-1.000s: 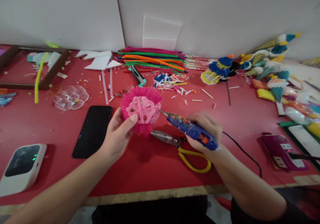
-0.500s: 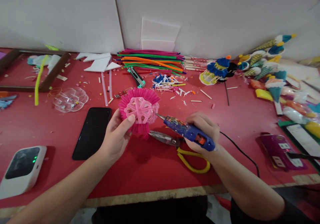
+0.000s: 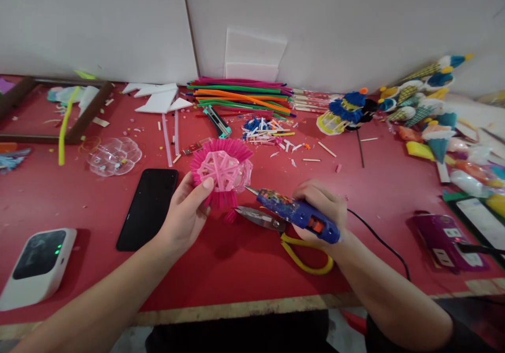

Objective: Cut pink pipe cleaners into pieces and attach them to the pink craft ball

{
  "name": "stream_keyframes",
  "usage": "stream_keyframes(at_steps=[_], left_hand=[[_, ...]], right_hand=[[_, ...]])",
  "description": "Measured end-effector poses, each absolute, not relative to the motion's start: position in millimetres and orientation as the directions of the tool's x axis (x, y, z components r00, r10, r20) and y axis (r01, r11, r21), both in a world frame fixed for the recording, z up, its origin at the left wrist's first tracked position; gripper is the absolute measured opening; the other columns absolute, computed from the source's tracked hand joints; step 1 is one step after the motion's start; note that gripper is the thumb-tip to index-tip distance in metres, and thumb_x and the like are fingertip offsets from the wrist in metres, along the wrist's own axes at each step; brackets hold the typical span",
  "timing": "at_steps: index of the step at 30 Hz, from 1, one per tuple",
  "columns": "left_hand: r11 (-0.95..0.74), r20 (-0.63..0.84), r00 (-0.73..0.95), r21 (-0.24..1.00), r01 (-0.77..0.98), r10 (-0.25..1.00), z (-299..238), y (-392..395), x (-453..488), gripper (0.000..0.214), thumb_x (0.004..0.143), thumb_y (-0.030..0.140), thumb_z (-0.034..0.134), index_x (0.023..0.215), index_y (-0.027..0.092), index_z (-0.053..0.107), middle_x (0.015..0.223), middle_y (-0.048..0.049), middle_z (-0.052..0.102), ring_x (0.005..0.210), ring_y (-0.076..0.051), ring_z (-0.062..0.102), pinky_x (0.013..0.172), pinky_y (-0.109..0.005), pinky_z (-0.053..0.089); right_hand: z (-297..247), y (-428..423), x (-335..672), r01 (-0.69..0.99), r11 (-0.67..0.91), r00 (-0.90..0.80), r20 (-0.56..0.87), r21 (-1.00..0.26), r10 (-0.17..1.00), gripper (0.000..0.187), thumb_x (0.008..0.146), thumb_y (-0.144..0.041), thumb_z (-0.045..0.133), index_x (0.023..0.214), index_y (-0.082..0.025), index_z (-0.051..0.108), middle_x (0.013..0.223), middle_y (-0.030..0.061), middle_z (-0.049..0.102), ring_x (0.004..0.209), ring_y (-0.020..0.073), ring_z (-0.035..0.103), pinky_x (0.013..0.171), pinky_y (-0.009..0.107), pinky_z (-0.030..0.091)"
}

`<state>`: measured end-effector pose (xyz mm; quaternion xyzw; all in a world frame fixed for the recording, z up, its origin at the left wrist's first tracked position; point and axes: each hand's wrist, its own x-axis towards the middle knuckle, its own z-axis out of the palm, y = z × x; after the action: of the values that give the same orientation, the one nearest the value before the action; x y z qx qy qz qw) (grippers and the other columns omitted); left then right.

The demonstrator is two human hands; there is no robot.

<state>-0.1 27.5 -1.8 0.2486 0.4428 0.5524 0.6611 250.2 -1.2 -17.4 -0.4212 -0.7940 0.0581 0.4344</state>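
Note:
Between the thumb and fingers of my left hand (image 3: 189, 211) is a pink craft piece (image 3: 220, 170), with a fringed magenta edge, a lattice of pink strips and a clear part on its right side. My right hand (image 3: 321, 205) is wrapped around a blue glue gun (image 3: 298, 213), stained with paint or glue. The gun's metal nozzle points left, close to the clear part's lower right edge; whether it touches, I cannot tell. Yellow-handled scissors (image 3: 303, 258) lie beneath the gun, partly hidden by it and my right hand.
A black phone (image 3: 145, 211) and a white device (image 3: 37, 269) lie at left. Behind are a cutter (image 3: 216, 121), pipe cleaners (image 3: 240, 98) and scraps (image 3: 264, 129). A finished blue-and-yellow craft (image 3: 343, 111) stands at back right. The gun's cord (image 3: 382, 242) runs near a purple power box (image 3: 450, 240).
The nozzle has shifted slightly down along the clear part's edge, and the pink piece has turned a little. Both hands keep their hold. The whole view has shifted slightly.

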Motion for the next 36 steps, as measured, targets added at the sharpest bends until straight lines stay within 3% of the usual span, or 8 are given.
stream_keyframes(at_steps=[6,11,15,21,25,30,36], left_hand=[[0.241,-0.255,0.041,0.833,-0.498,0.966,-3.4,29.2,1.2,0.034,0.068,0.033,0.086,0.096,0.024,0.069,0.097,-0.0022,0.076,0.092,-0.021,0.072,0.079,-0.031,0.060],[0.237,-0.248,0.045,0.835,-0.496,0.968,-4.7,28.9,1.6,0.035,0.068,0.033,0.086,0.097,0.023,0.069,0.098,-0.0031,0.077,0.095,-0.022,0.073,0.083,-0.033,0.060],[0.227,-0.244,0.035,0.831,-0.507,0.969,-3.2,28.1,1.7,0.032,0.068,0.033,0.086,0.094,0.024,0.069,0.094,-0.0019,0.076,0.089,-0.020,0.072,0.076,-0.030,0.061],[0.279,-0.329,0.006,0.790,-0.546,0.944,-1.2,27.7,1.0,0.033,0.059,0.032,0.093,0.083,0.024,0.072,0.076,0.0050,0.071,0.060,-0.008,0.062,0.049,-0.015,0.048],[0.274,-0.312,0.021,0.797,-0.538,0.950,0.7,27.1,0.9,0.037,0.057,0.035,0.094,0.085,0.025,0.073,0.078,0.0051,0.072,0.064,-0.010,0.062,0.052,-0.017,0.051],[0.258,-0.274,0.054,0.797,-0.545,0.960,1.5,26.3,0.7,0.033,0.060,0.034,0.094,0.085,0.025,0.074,0.069,0.0073,0.067,0.053,-0.006,0.054,0.042,-0.015,0.041],[0.263,-0.288,0.038,0.806,-0.530,0.957,-0.4,25.4,1.3,0.033,0.060,0.032,0.092,0.087,0.024,0.073,0.073,0.0054,0.069,0.056,-0.007,0.057,0.045,-0.016,0.044]], right_hand=[[-16.7,-0.5,249.6,0.628,0.650,-0.294,0.643,-0.428,0.707,0.014,0.071,-0.015,0.056,0.079,-0.023,0.048,0.068,-0.0005,0.052,0.059,0.0151,0.050,0.053,0.028,0.043],[-17.3,-0.8,250.5,0.628,0.653,-0.304,0.639,-0.424,0.707,0.014,0.070,-0.015,0.055,0.078,-0.023,0.047,0.067,-0.0008,0.052,0.058,0.0152,0.050,0.053,0.028,0.043],[-17.3,-1.0,250.5,0.628,0.646,-0.294,0.636,-0.434,0.714,0.014,0.071,-0.015,0.056,0.079,-0.024,0.049,0.068,-0.0008,0.053,0.059,0.0157,0.052,0.054,0.028,0.044],[-18.2,-2.3,251.9,0.610,0.636,-0.269,0.631,-0.473,0.728,0.016,0.072,-0.016,0.059,0.086,-0.023,0.055,0.074,0.0012,0.059,0.065,0.0170,0.057,0.058,0.030,0.047],[-22.5,-3.1,254.3,0.610,0.629,-0.245,0.641,-0.481,0.727,0.015,0.074,-0.020,0.062,0.089,-0.023,0.059,0.076,0.0021,0.061,0.067,0.0183,0.059,0.059,0.031,0.049],[-23.3,-2.4,257.6,0.628,0.623,-0.244,0.643,-0.466,0.726,0.016,0.074,-0.025,0.064,0.090,-0.024,0.061,0.077,0.0035,0.063,0.068,0.0202,0.060,0.060,0.033,0.050],[-16.8,-1.6,256.4,0.612,0.643,-0.271,0.643,-0.460,0.717,0.012,0.079,-0.022,0.059,0.091,-0.022,0.061,0.076,0.0034,0.063,0.068,0.0189,0.060,0.060,0.031,0.049]])
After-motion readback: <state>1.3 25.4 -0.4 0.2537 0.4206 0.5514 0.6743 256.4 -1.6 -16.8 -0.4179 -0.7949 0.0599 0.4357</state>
